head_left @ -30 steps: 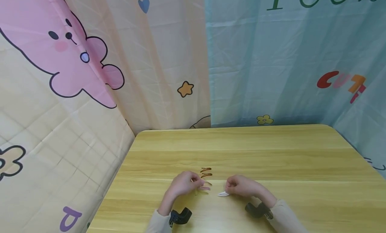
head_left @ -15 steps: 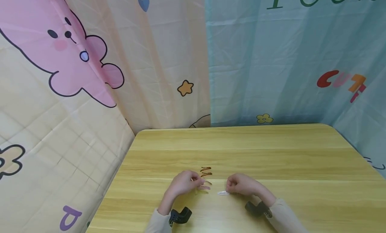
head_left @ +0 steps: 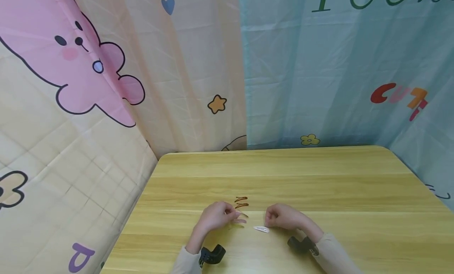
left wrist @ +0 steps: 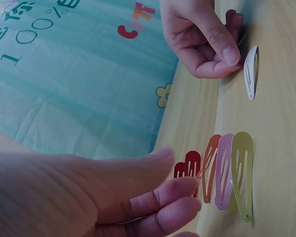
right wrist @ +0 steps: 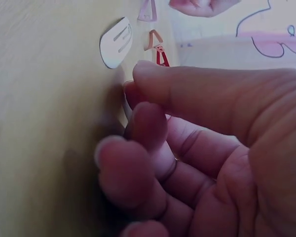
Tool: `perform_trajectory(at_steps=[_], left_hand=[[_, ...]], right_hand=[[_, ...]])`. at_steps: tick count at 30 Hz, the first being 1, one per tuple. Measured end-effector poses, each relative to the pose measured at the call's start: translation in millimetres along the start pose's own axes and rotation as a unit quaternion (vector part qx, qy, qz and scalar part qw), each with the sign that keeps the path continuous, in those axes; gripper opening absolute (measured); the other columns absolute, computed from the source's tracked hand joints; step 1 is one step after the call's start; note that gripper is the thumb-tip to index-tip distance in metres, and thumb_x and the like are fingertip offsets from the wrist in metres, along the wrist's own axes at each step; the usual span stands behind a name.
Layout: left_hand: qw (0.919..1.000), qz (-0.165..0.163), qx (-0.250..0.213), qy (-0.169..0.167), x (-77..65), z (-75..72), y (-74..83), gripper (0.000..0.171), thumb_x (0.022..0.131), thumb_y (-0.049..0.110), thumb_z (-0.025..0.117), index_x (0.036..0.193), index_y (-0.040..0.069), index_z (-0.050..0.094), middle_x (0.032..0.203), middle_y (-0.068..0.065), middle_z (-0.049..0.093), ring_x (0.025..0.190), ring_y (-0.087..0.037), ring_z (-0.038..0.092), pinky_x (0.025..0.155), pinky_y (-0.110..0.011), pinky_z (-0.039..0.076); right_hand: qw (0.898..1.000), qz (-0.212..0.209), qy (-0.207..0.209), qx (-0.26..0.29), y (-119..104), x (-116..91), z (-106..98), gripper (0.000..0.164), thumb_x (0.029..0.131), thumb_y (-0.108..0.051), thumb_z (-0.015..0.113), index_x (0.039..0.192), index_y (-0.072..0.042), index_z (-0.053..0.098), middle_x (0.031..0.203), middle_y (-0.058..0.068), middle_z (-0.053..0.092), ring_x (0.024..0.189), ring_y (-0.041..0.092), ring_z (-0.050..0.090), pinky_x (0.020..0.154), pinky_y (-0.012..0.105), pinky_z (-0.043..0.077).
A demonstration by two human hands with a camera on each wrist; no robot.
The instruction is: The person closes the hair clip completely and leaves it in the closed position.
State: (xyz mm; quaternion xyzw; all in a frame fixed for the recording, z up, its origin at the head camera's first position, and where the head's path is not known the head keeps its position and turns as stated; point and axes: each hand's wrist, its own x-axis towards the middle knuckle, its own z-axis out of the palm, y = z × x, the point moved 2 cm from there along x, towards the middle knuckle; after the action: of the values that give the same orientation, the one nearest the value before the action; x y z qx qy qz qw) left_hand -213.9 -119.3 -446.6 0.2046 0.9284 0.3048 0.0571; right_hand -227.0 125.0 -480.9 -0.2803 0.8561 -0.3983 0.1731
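A white snap hair clip [head_left: 261, 229] lies on the table just beside the fingertips of my right hand [head_left: 283, 216]. In the right wrist view that clip [right wrist: 116, 43] sits beyond the thumb tip, and the bent fingers show nothing held. My left hand [head_left: 218, 215] hovers at a row of hair clips, thumb and fingers apart and loosely bent. The left wrist view shows this row: two red clips [left wrist: 192, 164], partly hidden behind the fingers, then an orange clip [left wrist: 211, 165], a pink clip [left wrist: 224, 170] and a yellow-green clip [left wrist: 242, 173].
The wooden table [head_left: 319, 179] has patterned curtains [head_left: 198, 69] behind it and along its sides. A dark wrist camera [head_left: 213, 254] is strapped at the left wrist, another dark camera [head_left: 300, 245] at the right.
The right fingers have let go of the white clip, which now lies flatter and slightly apart from them. The left hand has hardly moved.
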Motion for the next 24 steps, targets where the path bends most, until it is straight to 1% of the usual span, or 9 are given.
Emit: perform_trajectory(at_steps=[3,6,8,10,16,24], left_hand=[[0.9993,-0.014,0.033,0.012,-1.3,-0.1,0.0,0.024,0.085,0.035,0.071,0.071,0.016,0.066,0.060,0.012,0.051,0.048,-0.005,0.040,0.045,-0.023,0.033],[0.9971,-0.035,0.066,0.016,-3.1,-0.1,0.2,0.029,0.074,0.040,0.080,0.065,0.020,0.061,0.060,0.013,0.050,0.051,-0.006,0.042,0.048,-0.024,0.035],[0.9957,-0.047,0.078,0.016,-4.3,-0.4,0.7,0.033,0.066,0.042,0.084,0.063,0.022,0.058,0.060,0.014,0.050,0.052,-0.007,0.043,0.049,-0.026,0.035],[0.9944,-0.053,0.090,0.016,-5.4,-0.5,1.4,0.035,0.062,0.041,0.086,0.062,0.022,0.056,0.060,0.014,0.050,0.053,-0.007,0.044,0.051,-0.027,0.036],[0.9929,-0.062,0.101,0.008,-7.1,1.1,2.6,0.038,0.058,0.040,0.089,0.061,0.021,0.055,0.060,0.014,0.049,0.055,-0.008,0.044,0.053,-0.028,0.035],[0.9890,-0.058,0.136,0.013,-6.2,5.3,0.6,0.039,0.057,0.040,0.089,0.059,0.022,0.055,0.061,0.014,0.048,0.058,-0.010,0.045,0.054,-0.031,0.037]], right_hand=[[1.000,0.001,-0.001,0.006,1.0,0.6,-0.1,0.010,0.087,-0.015,0.068,0.080,-0.012,0.062,0.065,-0.006,0.052,0.055,0.007,0.045,0.051,0.025,0.038],[1.000,-0.002,-0.003,0.010,1.4,0.2,-0.7,0.011,0.087,-0.017,0.068,0.080,-0.012,0.061,0.065,-0.006,0.052,0.054,0.007,0.045,0.049,0.024,0.038],[1.000,-0.002,-0.003,0.016,1.3,0.1,-1.4,0.011,0.088,-0.018,0.067,0.080,-0.011,0.061,0.065,-0.006,0.052,0.054,0.007,0.045,0.049,0.023,0.038],[1.000,-0.002,-0.004,0.021,1.1,-0.2,-1.8,0.012,0.089,-0.018,0.066,0.081,-0.011,0.061,0.065,-0.006,0.052,0.053,0.006,0.044,0.048,0.023,0.038],[0.999,0.006,-0.006,0.038,0.7,-0.3,-1.9,0.013,0.091,-0.017,0.063,0.080,-0.010,0.060,0.063,-0.005,0.050,0.050,0.007,0.043,0.044,0.023,0.036],[0.999,0.019,-0.007,0.049,3.4,2.1,-1.0,0.016,0.092,-0.019,0.062,0.080,-0.009,0.060,0.062,-0.003,0.050,0.049,0.009,0.043,0.043,0.023,0.035]])
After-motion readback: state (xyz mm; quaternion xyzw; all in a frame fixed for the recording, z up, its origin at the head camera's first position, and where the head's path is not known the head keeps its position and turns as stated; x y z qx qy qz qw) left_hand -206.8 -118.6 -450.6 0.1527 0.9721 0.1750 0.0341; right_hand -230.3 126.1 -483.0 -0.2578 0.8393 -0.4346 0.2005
